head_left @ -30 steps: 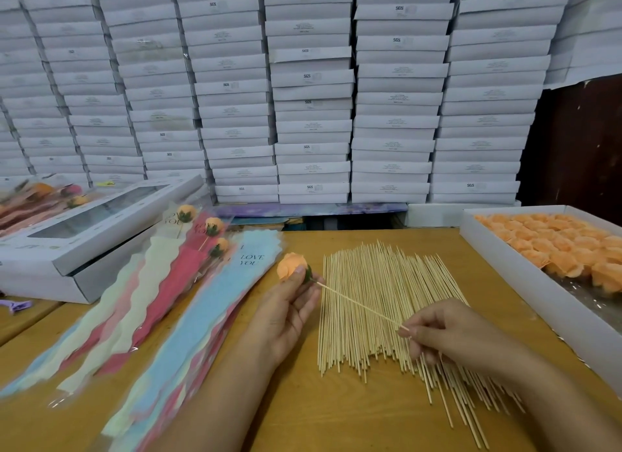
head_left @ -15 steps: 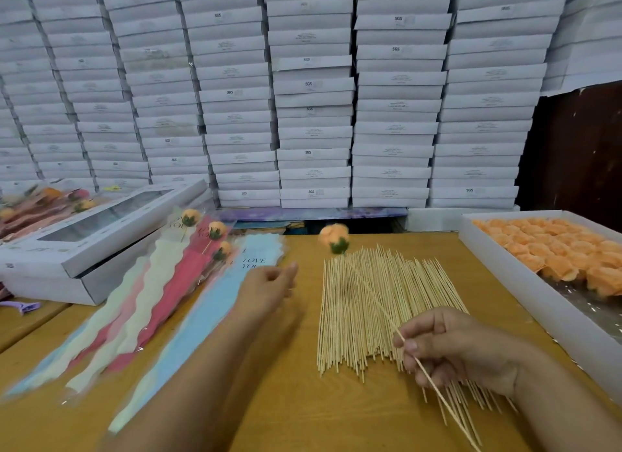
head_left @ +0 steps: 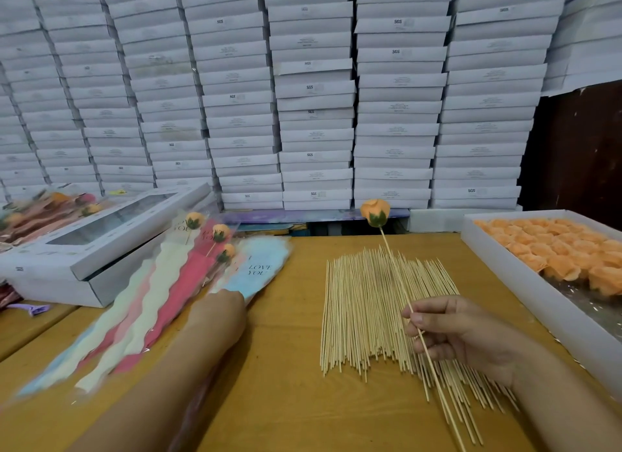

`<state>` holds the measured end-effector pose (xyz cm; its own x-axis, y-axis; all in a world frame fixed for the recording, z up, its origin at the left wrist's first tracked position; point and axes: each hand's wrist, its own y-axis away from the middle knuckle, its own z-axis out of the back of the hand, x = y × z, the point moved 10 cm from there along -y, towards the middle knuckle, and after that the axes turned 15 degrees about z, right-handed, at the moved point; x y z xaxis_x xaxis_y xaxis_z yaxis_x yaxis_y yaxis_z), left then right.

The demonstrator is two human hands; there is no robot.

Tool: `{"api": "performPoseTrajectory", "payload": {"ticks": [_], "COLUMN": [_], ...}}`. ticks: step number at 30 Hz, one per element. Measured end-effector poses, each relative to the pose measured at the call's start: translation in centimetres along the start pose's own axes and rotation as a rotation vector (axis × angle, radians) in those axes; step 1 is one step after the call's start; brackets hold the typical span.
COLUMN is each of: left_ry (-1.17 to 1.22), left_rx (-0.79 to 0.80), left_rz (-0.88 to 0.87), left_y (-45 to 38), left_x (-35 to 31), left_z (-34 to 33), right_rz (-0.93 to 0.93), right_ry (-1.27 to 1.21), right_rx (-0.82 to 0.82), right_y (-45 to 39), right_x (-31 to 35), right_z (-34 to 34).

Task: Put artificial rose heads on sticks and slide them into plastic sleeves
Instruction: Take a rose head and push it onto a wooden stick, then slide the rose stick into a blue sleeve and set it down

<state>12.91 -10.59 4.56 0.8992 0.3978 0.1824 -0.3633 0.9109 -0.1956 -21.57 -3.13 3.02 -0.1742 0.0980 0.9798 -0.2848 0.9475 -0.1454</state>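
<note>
Your right hand [head_left: 461, 333] is pinching a stick [head_left: 400, 283] in a tight grip, raising its orange rose head [head_left: 375, 212] above the loose sticks [head_left: 377, 303] lying on the desk [head_left: 286, 401]. Your left hand [head_left: 218, 308] is touching the blue plastic sleeve [head_left: 259, 266], its grip hidden from view.

I see a wooden table [head_left: 289, 367]. Behind the table, white boxes [head_left: 313, 91] are stacked high like a wall. Right of the boxes there is a dark brown wall [head_left: 582, 148]. The light is even.
</note>
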Motion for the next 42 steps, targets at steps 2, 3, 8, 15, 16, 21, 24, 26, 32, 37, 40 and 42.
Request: {"api": "performPoseTrajectory", "payload": {"ticks": [2, 3, 8, 15, 16, 21, 24, 26, 32, 37, 40, 42], "left_ry": [-0.002, 0.004, 0.050, 0.072, 0.076, 0.036, 0.005, 0.008, 0.343, 0.661, 0.678, 0.644], "left_rx": [-0.013, -0.025, -0.018, -0.094, -0.087, -0.009, 0.019, 0.047, 0.102, 0.226, 0.310, 0.300], "left_rz": [0.011, 0.016, 0.040, -0.059, -0.091, -0.327, -0.459, -0.515, -0.384, -0.248, -0.178, -0.146], "left_y": [0.2, 0.2, 0.1, 3.6, 4.6, 11.8, 15.8, 17.6, 16.3, 10.1, 8.2, 7.3], "left_x": [0.0, 0.0, 0.1, -2.3, -3.3, -8.9, -11.5, -12.4, -12.0, -12.7, -13.8, -14.3], "left_z": [0.5, 0.8, 1.4, 5.3, 5.9, 6.6, 6.0, 5.6, 6.8, 5.0, 2.7, 2.0], "right_rz": [0.003, 0.004, 0.009, 0.024, 0.026, 0.028, 0.027, 0.026, 0.031, 0.030, 0.034, 0.036], "right_ry": [-0.004, -0.005, -0.014, -0.009, -0.006, -0.004, -0.003, 0.005, 0.007, 0.000, -0.008, -0.009], "right_rx": [-0.005, -0.008, -0.017, -0.026, -0.026, -0.025, -0.032, -0.039, -0.052, -0.060, -0.064, -0.066], "right_y": [0.0, 0.0, -0.2, -0.3, -0.3, -0.3, -0.2, -0.3, -0.4, -0.3, -0.3, -0.4], "right_x": [0.0, 0.0, -0.1, -0.1, -0.1, -0.1, -0.1, -0.1, -0.1, -0.1, 0.0, 0.0], "right_z": [0.1, 0.2, 0.4, 0.6, 0.6, 0.6, 0.7, 0.8, 0.8, 0.9, 1.0, 1.0]}}
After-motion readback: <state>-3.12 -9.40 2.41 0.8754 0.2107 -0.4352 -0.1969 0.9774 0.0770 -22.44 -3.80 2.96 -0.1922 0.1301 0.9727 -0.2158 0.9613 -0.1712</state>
